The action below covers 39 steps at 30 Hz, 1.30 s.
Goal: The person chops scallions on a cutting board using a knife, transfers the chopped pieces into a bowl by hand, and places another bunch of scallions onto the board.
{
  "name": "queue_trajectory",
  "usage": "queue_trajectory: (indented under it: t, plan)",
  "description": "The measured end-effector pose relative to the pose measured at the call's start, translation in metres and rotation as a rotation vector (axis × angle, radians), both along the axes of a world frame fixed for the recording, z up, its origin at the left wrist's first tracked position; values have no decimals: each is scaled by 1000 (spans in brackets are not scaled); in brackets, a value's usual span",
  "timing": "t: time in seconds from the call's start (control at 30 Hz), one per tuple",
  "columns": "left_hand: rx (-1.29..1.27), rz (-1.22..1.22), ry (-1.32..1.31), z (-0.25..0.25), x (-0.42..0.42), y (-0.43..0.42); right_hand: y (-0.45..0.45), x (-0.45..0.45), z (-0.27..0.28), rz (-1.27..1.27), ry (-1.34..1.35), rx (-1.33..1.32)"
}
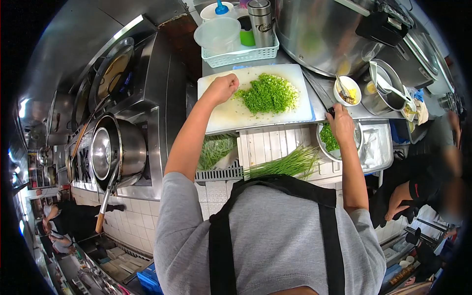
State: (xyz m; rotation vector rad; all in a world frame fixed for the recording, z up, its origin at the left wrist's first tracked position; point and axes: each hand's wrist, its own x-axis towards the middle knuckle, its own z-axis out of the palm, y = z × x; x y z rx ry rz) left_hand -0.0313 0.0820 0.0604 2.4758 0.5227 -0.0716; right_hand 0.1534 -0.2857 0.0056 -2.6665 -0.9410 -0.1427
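Observation:
On the white cutting board point(216, 118) lies a heap of finely chopped green onions point(269, 94). My left hand point(223, 89) is over the board's left part, just left of the heap, with its fingers curled closed; whether anything is in them is hidden. My right hand point(341, 123) grips the black handle of a knife point(318, 90), whose blade points away along the board's right side. Below that hand, a metal bowl point(361, 140) holds more chopped greens point(328, 137). Long uncut green stalks point(290, 161) rest on a pale tray point(260, 142) below the board.
A pale basket point(241, 57) with containers and a steel flask point(260, 22) stands behind the board. At right are a small white bowl point(347, 91) and a steel pot with ladles point(386, 88). A large pot point(130, 147) sits left. A co-worker point(418, 182) is close at right.

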Motion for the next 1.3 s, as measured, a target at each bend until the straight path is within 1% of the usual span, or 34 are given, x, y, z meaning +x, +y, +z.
queue_trajectory:
  t: [0.07, 0.1, 0.17, 0.2, 0.27, 0.37, 0.47, 0.6, 0.7, 0.77, 0.87, 0.93, 1.0, 1.07, 1.13, 1.17, 1.2, 1.23, 1.27, 1.3]
  plan:
    - [-136, 58, -33, -12, -13, -1, 0, -5, 13, 29, -87, -56]
    - [-60, 37, -92, -19, -17, -1, 1, -11, 22, 13, -74, -62]
    - [93, -8, -210, -22, -23, -6, -2, -19, 32, 61, -156, 7]
    - [107, 43, -177, -23, -24, -10, -4, -23, 35, 84, -199, 41]
    - [133, 140, -114, -2, -25, -34, -9, -32, 43, 100, -195, 106]
    - [303, 56, -212, -15, -28, -37, -19, -48, 49, 118, -185, 162]
    - [400, 20, -219, -20, -28, -39, -28, -61, 53, 109, -160, 166]
    - [398, 62, -224, -31, -24, -36, -40, -68, 50, 80, -144, 142]
    - [373, 64, -243, -30, -28, -29, -46, -77, 57, 61, -146, 150]
    - [359, 67, -236, -18, -33, -18, -52, -83, 58, 42, -122, 142]
    - [226, 59, -163, 8, -40, 6, -59, -94, 59, 32, -36, 175]
    - [207, 139, -200, 18, -48, 36, -64, -102, 59, 45, 62, 186]
    - [197, 287, -140, 53, -54, 54, -73, -111, 54, 72, 184, 172]
    - [560, 345, -53, 42, -58, 107, -86, -115, 41, 89, 302, -25]
    - [782, 434, 24, 18, -70, 161, -111, -108, 3, 121, 414, -291]
    - [851, 368, -48, 4, -81, 200, -122, -105, -4, 127, 452, -361]
    - [917, 305, -123, -6, -82, 222, -131, -102, -11, 69, 473, -421]
    - [866, 449, -47, 17, -74, 189, -141, -97, -21, -11, 484, -454]
    - [811, 592, 32, 52, -72, 146, -154, -89, -36, -90, 494, -489]
    - [756, 643, 75, 69, -72, 125, -176, -75, -73, -144, 436, -423]
